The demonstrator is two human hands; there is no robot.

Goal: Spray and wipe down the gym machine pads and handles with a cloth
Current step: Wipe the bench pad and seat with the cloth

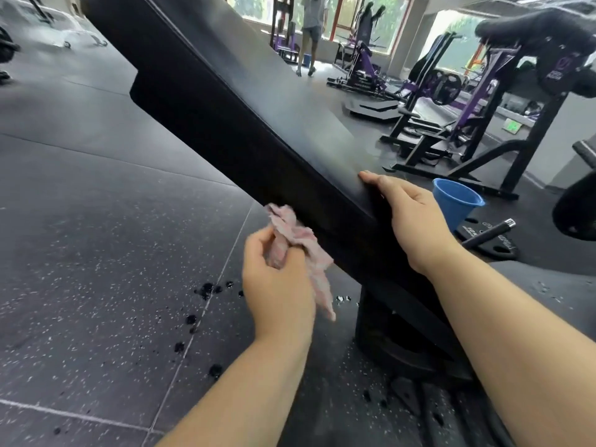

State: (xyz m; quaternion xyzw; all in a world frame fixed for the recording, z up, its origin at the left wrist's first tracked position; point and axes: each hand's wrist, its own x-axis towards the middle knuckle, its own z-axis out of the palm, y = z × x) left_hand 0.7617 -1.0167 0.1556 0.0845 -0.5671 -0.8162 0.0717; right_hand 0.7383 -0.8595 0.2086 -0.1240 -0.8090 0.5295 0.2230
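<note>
A long black bench pad (245,101) runs diagonally from the upper left down to the lower right. My left hand (277,285) is shut on a crumpled pink cloth (300,246), which presses against the pad's near side edge. My right hand (409,217) rests flat over the pad's near end, fingers curled around its corner. No spray bottle is in view.
A blue bucket (454,201) stands on the floor just right of the pad, beside a black weight plate and bar (490,233). Dark wet drops (206,290) spot the speckled rubber floor. Purple and black machines (451,91) fill the right. A person (311,33) walks far back.
</note>
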